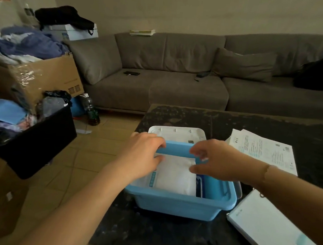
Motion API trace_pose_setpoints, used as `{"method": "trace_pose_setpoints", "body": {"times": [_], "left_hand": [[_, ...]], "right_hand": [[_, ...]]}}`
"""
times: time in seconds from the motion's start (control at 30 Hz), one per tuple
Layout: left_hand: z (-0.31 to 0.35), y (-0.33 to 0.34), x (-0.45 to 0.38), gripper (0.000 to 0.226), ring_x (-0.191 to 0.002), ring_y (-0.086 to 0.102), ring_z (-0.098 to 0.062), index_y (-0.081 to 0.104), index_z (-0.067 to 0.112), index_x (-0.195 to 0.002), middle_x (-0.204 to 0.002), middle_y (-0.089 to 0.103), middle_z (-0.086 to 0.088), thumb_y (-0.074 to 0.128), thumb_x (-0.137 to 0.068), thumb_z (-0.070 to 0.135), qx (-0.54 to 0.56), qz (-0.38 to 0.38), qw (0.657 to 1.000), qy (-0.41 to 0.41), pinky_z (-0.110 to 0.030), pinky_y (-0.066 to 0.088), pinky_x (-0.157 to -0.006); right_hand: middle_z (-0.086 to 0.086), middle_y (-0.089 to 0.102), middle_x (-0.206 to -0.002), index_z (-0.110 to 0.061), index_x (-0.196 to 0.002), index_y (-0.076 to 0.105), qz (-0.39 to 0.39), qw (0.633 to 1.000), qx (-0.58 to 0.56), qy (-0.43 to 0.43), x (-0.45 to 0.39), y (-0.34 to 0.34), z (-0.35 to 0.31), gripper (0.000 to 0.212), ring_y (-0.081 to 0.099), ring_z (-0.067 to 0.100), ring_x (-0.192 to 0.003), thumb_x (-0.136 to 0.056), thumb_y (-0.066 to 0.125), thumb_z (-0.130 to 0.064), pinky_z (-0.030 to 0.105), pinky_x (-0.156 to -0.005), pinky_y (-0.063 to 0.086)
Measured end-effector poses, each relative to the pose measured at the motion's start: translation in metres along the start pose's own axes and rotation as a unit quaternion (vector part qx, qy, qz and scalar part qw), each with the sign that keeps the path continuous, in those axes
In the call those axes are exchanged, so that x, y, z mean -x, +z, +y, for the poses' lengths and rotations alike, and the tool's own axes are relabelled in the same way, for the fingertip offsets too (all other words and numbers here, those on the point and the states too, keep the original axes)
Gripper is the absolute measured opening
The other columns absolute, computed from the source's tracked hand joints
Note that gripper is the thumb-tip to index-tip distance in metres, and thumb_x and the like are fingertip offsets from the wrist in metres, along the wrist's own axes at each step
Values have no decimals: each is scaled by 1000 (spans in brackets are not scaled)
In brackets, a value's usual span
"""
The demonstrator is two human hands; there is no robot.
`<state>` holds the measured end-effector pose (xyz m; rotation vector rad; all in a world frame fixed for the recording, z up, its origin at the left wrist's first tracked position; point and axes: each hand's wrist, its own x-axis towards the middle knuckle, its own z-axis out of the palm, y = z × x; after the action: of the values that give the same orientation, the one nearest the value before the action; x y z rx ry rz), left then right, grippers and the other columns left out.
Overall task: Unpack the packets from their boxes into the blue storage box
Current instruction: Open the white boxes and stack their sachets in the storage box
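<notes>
The blue storage box (180, 206) sits on the dark table's left end. Inside it lie white packets (174, 176) with blue print along their edges. My left hand (145, 153) is over the box's far left corner, thumb touching the top packet's upper left corner, fingers loosely curved above the far wall. My right hand (209, 159) hovers at the packet's upper right corner with its fingers and thumb spread apart and nothing gripped. A flat white carton (267, 229) lies at the front right under my right forearm.
The box's white lid (177, 132) lies just behind it. Printed paper sheets (263, 149) are spread to the right on the dark table (251, 124). Left on the floor stand a black bin (36, 143), a cardboard box (46, 75) of clothes and a bottle (91, 110). A grey sofa (178, 85) is behind.
</notes>
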<state>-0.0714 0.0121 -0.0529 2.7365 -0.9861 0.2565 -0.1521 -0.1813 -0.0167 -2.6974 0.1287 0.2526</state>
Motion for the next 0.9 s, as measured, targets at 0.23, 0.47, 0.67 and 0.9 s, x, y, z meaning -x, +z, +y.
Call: {"method": "trace_pose_setpoints", "body": {"times": [0.23, 0.47, 0.67, 0.9], "left_hand": [[-9, -7, -31, 42, -105, 58, -8, 59, 33, -128, -124, 59, 12, 68, -88, 43, 49, -228, 972, 4, -30, 50, -89], [-9, 6, -42, 29, -98, 60, -7, 62, 38, -117, -112, 65, 12, 42, -100, 50, 43, -320, 946, 16, -34, 51, -90], [-9, 12, -46, 33, -97, 59, -10, 62, 30, -115, -108, 64, 6, 35, -104, 45, 36, -322, 946, 25, -30, 47, -87], [-9, 24, -41, 51, -85, 59, -7, 65, 30, -100, -93, 65, 8, 23, -101, 58, 12, -242, 970, 33, -30, 46, -75]], "right_hand": [[-5, 60, -124, -30, -128, 56, 113, 988, 66, -76, -23, 14, -5, 43, 56, 15, -109, -88, 65, -40, 32, -93, 52], [-3, 59, -126, -29, -132, 53, -2, 995, 80, -64, -39, 25, 7, 48, 57, 16, -109, -88, 62, -48, 33, -97, 51], [-6, 67, -101, -25, -108, 64, -116, 989, 53, -71, -55, 25, 11, 39, 60, 14, -92, -85, 62, -57, 26, -82, 46], [-10, 69, -111, -31, -120, 64, -187, 981, -35, -46, -64, 26, 16, 52, 64, 11, -103, -78, 68, -61, 32, -98, 49]]}}
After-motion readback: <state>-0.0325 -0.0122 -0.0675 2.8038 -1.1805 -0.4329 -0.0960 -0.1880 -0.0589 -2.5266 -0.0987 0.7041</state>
